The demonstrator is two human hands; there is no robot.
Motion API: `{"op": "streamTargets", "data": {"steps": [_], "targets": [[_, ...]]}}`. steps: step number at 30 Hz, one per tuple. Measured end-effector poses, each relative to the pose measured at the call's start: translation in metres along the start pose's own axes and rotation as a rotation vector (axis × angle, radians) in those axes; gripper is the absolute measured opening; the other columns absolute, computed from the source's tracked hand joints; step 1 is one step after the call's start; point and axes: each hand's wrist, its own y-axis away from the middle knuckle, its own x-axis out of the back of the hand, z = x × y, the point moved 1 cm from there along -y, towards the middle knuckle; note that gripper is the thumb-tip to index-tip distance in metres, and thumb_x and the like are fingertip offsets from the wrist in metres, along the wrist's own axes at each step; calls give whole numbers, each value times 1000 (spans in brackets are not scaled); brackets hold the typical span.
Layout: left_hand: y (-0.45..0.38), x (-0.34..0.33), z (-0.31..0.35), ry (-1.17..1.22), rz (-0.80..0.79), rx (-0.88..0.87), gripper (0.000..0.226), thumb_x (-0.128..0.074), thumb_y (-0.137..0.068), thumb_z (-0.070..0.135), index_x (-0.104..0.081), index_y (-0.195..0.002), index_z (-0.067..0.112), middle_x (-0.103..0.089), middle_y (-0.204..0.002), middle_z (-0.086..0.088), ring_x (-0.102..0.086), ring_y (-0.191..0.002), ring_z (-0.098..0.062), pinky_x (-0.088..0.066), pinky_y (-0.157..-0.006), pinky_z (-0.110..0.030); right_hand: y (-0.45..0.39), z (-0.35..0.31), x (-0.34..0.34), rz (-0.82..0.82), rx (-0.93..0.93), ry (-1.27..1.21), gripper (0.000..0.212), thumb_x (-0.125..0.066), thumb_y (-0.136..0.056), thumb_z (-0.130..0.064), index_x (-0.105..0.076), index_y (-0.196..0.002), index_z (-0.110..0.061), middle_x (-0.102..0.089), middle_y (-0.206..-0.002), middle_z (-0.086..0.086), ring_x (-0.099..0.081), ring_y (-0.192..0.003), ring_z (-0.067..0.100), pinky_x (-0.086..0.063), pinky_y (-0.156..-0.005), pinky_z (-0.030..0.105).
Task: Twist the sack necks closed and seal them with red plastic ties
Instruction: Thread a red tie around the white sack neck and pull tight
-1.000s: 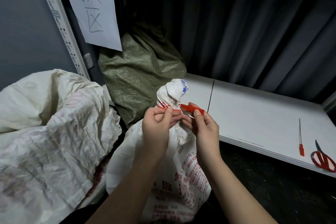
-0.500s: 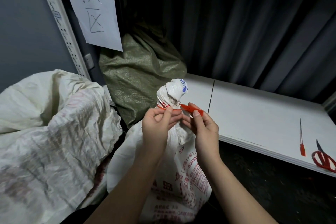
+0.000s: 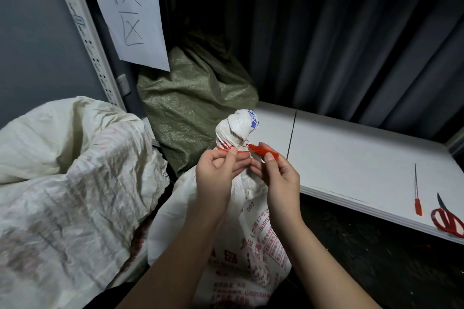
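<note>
— Dark curtain (image 3: pixel 351 40) behind, white shelf (image 3: pixel 351 158) on our right, and a paper sign (image 3: pixel 130 7) hanging off the perforated rack post (image 3: pixel 82 30). Where do we have the sack?

— Right in front of us, upright between our forearms: the white printed sack (image 3: pixel 253 238), its neck (image 3: pixel 237 128) twisted into a knob just above our hands. The red tie (image 3: pixel 261 151) runs around that neck below the knob.

— And our fingers?

— Our left hand (image 3: pixel 218 173) pinches the thin strap of the tie between thumb and forefinger, touching the left side of the neck. Our right hand (image 3: pixel 281 178) pinches the flat red tab end between thumb and fingers (image 3: pixel 270 157), just to the right of the neck. The two hands are close, almost touching across the front of the sack.

— How tight the loop sits?

— We cannot tell; our hands cover part of it.

— What else is around us?

— A big crumpled white sack (image 3: pixel 65 170) at our left, a green sack (image 3: pixel 193 100) behind in the corner. On the shelf, well apart from us, a spare red tie (image 3: pixel 417 198) beside red-handled scissors (image 3: pixel 448 221), and a thin dark strip (image 3: pixel 292 133) lying near the neck.
</note>
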Motion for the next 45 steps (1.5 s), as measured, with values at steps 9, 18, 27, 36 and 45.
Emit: {"op": "streamTargets", "data": {"steps": [9,18,27,36,45], "targets": [[3,-1,1,-7,16,-21,11,-54,-94,4,-52,-84,1,-72,-82,-19,-73,-71,-22,-56,-63,-22,2,0,0,-5,37,69,24,-44,-98,-7,-62,-114,-11,-72,-101,4,-67,-93,21,-55,-83,26],[6,-2,2,-1,-8,24,13,-54,-94,6,-54,-83,0,-72,-82,-17,-73,-70,-19,-56,-64,-20,-1,2,1,35,-78,-128,31,-40,-101,-23,-65,-110,-7,-70,-109,12,-69,-98,22,-55,-88,28],[5,-2,-4,-89,-8,71,20,-56,-93,7,-56,-73,3,-64,-55,0,-59,-49,-6,-50,-53,-15,1,15,-8,30,-208,-290,13,-53,-95,-16,-62,-104,-12,-69,-93,7,-64,-83,14,-51,-70,19],[3,-3,-8,-47,8,106,26,-55,-93,6,-51,-67,7,-53,-52,0,-47,-42,-3,-43,-45,-13,1,16,-7,136,-158,-162,16,-56,-94,-20,-68,-95,-10,-63,-84,10,-56,-65,11,-45,-52,17],[2,0,-9,-58,-16,77,28,-54,-94,7,-53,-66,8,-55,-53,0,-49,-44,-4,-46,-48,-13,2,27,-10,145,-100,-129,14,-56,-93,-15,-65,-91,-4,-54,-78,13,-43,-63,14,-37,-56,21]]}}
